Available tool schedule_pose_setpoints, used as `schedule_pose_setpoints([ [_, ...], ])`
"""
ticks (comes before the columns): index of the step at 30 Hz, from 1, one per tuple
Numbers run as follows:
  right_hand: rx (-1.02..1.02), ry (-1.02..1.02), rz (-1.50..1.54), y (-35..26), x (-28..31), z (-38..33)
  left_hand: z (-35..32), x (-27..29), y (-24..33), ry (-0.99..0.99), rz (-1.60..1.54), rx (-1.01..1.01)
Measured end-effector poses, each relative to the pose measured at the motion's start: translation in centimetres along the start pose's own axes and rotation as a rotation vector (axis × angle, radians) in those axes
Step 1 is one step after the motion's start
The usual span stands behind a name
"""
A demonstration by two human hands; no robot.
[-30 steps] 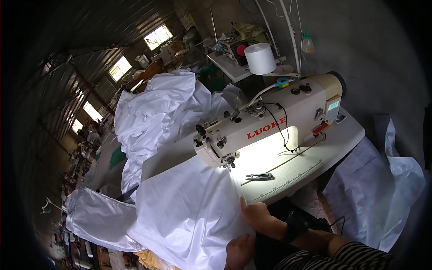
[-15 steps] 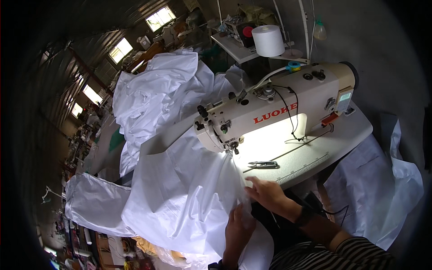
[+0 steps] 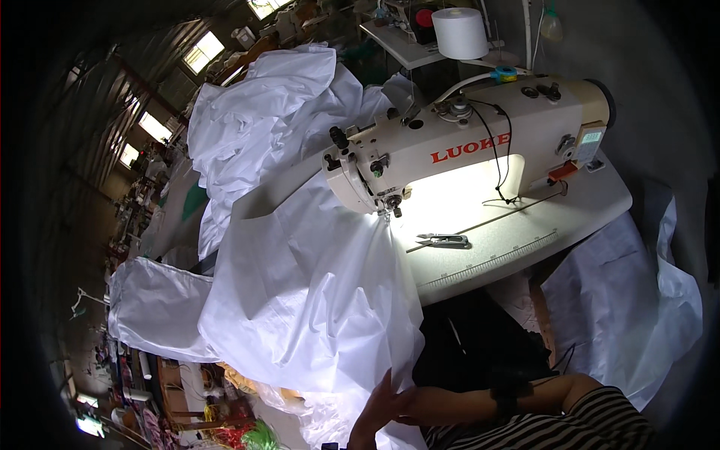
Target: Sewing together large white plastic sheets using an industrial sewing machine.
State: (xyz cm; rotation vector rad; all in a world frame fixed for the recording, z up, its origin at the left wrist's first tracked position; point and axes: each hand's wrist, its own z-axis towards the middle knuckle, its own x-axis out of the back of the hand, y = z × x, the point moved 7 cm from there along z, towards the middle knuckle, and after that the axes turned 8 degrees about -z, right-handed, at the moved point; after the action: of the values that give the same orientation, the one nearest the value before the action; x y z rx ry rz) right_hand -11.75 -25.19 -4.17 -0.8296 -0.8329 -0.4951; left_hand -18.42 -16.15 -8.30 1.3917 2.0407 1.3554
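A large sheet of white fabric [image 3: 300,285] drapes from under the needle of a sewing machine [image 3: 457,150] and hangs over the near edge in folds. Low in the view, my left hand [image 3: 379,409] is closed on the fabric's right-hand edge. Against it lies my right hand [image 3: 424,403], its fingers curled at the same edge and partly hidden behind the left. A pair of thread snips [image 3: 444,240] rests on the lit white machine bed [image 3: 487,247], right of the needle.
A big heap of white fabric [image 3: 262,112] lies behind the machine. More white cloth [image 3: 600,300] hangs at the right. A white thread cone [image 3: 459,34] stands at the back. At lower left are shelves and a green bundle [image 3: 260,436].
Both hands have moved down toward me along the fabric edge, the right hand leaving the table's front edge and joining the left. The view has shifted slightly; the snips stay on the bed.
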Motion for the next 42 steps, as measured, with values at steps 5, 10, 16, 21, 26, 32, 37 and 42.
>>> schedule_pose_setpoints([
  [5,-0.812,-0.346,0.072,8.2,-0.2,-5.3,-0.8,6.1,-0.9,0.439,0.49,-0.051],
  [10,-0.845,-0.05,0.197,10.6,1.7,-7.4,-2.5,8.5,0.6,0.645,0.756,-0.181],
  [16,-1.016,0.147,0.721,12.8,-3.4,-2.1,-5.7,9.0,6.1,0.884,0.766,-0.385],
  [21,-0.467,0.261,0.573,6.1,3.0,-1.2,-9.7,8.2,11.0,0.852,0.717,-0.446],
  [26,-0.394,0.112,0.826,-0.1,7.3,-3.2,-10.8,2.0,13.4,0.51,0.485,-0.505],
  [32,-0.356,-0.054,0.767,-2.0,9.1,-3.0,-10.1,0.2,10.5,0.432,0.194,-0.365],
  [37,-0.791,-0.341,0.39,2.2,7.3,-6.6,-10.8,1.7,9.0,0.589,0.251,-0.359],
  [42,-0.604,-0.267,0.689,1.1,3.1,-2.8,-11.3,1.1,11.0,0.624,0.397,-0.467],
])
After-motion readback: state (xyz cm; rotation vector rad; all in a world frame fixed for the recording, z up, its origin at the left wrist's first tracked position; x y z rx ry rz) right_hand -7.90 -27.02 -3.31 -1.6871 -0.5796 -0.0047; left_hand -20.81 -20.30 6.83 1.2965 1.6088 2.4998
